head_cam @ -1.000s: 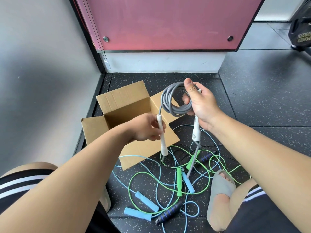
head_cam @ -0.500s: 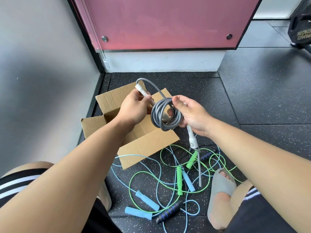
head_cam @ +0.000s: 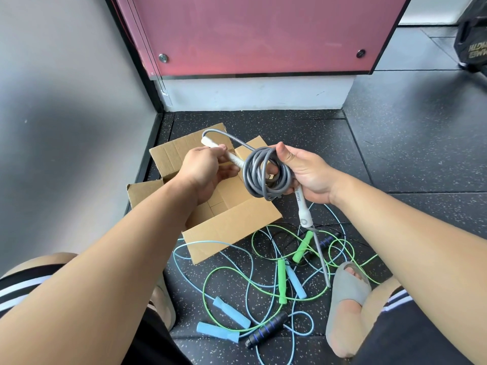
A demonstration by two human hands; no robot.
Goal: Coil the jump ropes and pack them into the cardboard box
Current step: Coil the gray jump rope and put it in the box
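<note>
A grey jump rope [head_cam: 259, 177] is wound into a coil above the open cardboard box [head_cam: 232, 227]. My right hand [head_cam: 308, 175] grips the coil and one white handle [head_cam: 303, 206], which hangs down with a grey rope end. My left hand [head_cam: 203, 169] holds the other white handle [head_cam: 224, 154], whose end pokes into the coil's middle. On the floor in front lie tangled ropes: a green one [head_cam: 282, 281], a light blue one [head_cam: 232, 312] and a black one with a dark foam handle [head_cam: 266, 330].
A grey wall [head_cam: 66, 127] stands close on the left and a pink panel [head_cam: 258, 35] behind the box. My knees and a foot in a grey slipper [head_cam: 347, 296] frame the rope pile. Dark rubber floor [head_cam: 421, 154] extends to the right; a black weight plate [head_cam: 474, 48] sits far right.
My left hand lifted its white handle from hanging below to above the box and brought its end into the coil. My right hand lowered the coil toward the box.
</note>
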